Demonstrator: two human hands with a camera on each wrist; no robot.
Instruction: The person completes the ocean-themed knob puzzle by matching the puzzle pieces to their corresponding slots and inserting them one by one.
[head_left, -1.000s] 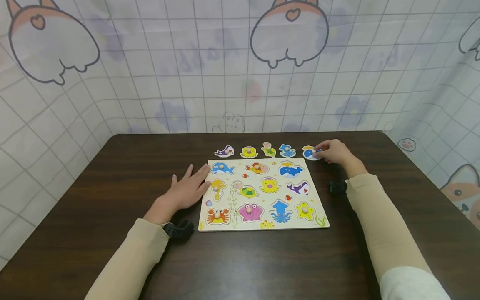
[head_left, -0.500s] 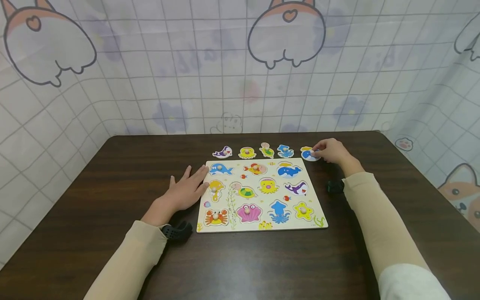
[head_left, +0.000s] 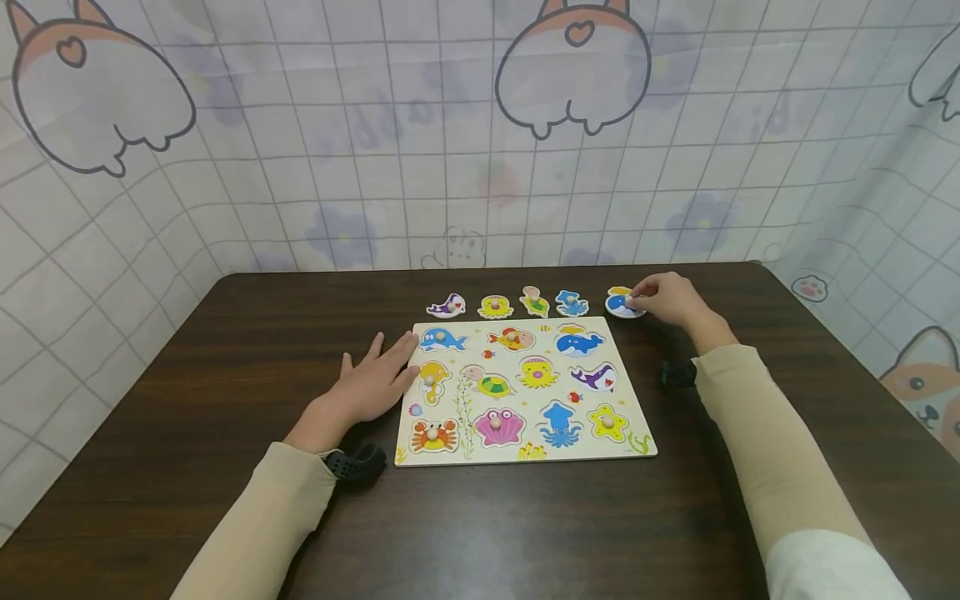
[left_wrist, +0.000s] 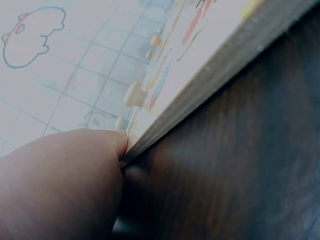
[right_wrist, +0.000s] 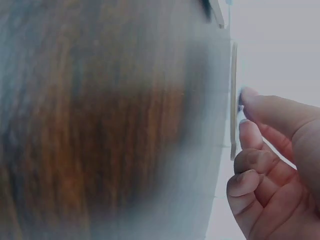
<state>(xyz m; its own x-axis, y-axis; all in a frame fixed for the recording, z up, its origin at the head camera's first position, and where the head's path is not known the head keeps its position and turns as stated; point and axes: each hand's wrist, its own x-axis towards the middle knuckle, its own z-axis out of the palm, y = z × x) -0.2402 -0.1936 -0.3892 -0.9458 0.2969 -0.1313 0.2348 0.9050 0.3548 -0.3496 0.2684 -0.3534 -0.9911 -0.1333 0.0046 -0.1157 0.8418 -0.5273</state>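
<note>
My right hand [head_left: 671,300] pinches the knob of a blue whale puzzle piece [head_left: 619,307] beyond the board's far right corner. In the right wrist view the whale piece [right_wrist: 233,100] shows edge-on, thumb and index finger at its knob, with a gap between it and the tabletop. My left hand [head_left: 367,383] lies with straight fingers on the left edge of the wooden puzzle board [head_left: 480,457]. Several knobbed pieces sit in the board, among them a crab [head_left: 433,435], a pink shell [head_left: 498,426] and a yellow star [head_left: 608,422].
Behind the board, a row of loose pieces lies on the dark table [head_left: 480,533]: a purple whale [head_left: 446,307], a yellow octopus [head_left: 496,308], a turtle [head_left: 534,303] and a blue squid [head_left: 572,306]. A patterned cloth [head_left: 375,150] hangs beyond the table.
My right hand has raised the whale piece slightly, a little up and to the right in the head view. My left hand has stayed on the board's edge.
</note>
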